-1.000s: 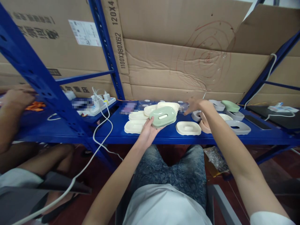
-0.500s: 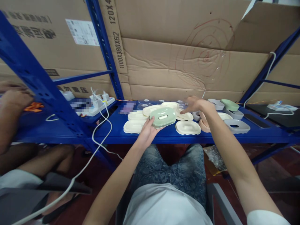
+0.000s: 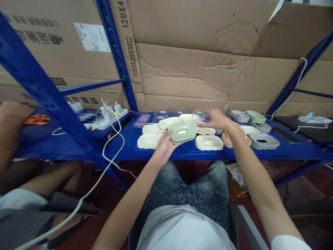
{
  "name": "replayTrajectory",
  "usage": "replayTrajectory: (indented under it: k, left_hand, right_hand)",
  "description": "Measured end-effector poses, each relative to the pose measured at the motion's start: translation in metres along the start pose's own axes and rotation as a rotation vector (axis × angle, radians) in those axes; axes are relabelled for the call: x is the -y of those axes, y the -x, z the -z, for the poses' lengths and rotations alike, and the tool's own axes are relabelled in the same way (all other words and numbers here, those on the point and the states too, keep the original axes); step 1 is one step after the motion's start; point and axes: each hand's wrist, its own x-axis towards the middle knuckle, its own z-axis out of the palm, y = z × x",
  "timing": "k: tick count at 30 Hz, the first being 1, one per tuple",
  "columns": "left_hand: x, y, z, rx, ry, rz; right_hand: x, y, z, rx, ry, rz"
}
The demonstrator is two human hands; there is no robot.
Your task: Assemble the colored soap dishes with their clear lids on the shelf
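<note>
My left hand [image 3: 165, 147] grips a pale green oval dish [image 3: 183, 132] by its left end, thumb on top. A light slot shows in the middle of the dish, which is tilted toward me above the shelf edge. Beyond its right end, my right hand [image 3: 214, 119] has thumb and fingers around a clear round plastic piece [image 3: 198, 114], partly hidden by the fingers. Cream oval pieces [image 3: 148, 141] lie under and around the green dish. One cream oval piece [image 3: 208, 142] sits at the front, below my right hand.
Grey dishes [image 3: 264, 141], a peach dish [image 3: 227, 139] and another green dish [image 3: 255, 117] stand on the right. Clear discs lie at the back against cardboard [image 3: 182, 76]. A blue post [image 3: 114, 45] and white cable [image 3: 104, 173] are left, beside another person's hand [image 3: 15, 111].
My right hand has drawn slightly back and left, with the clear round piece now raised between its fingers. My left hand and the green dish have barely moved.
</note>
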Motion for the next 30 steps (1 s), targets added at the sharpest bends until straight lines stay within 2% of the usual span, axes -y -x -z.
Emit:
replayTrajectory:
  k: [3,6,9,15,30]
  left_hand:
    - [0.000,0.000,-0.001,0.009,-0.016,0.005]
    - [-0.001,0.000,-0.003,0.021,-0.024,0.019]
    - [-0.001,-0.001,-0.003,-0.002,-0.011,0.047]
    - [-0.003,-0.001,-0.003,-0.030,0.013,0.058]
    - [-0.001,0.000,-0.005,-0.011,0.016,0.019]
  right_hand:
    - [0.021,0.012,-0.006,-0.163,-0.173,0.200]
    - [0.043,0.017,-0.020,-0.180,-0.253,0.345]
    - [0.060,0.017,-0.036,-0.162,-0.233,0.423]
    - [0.069,0.013,-0.051,-0.140,-0.173,0.441]
    - [0.069,0.007,-0.052,-0.119,-0.177,0.445]
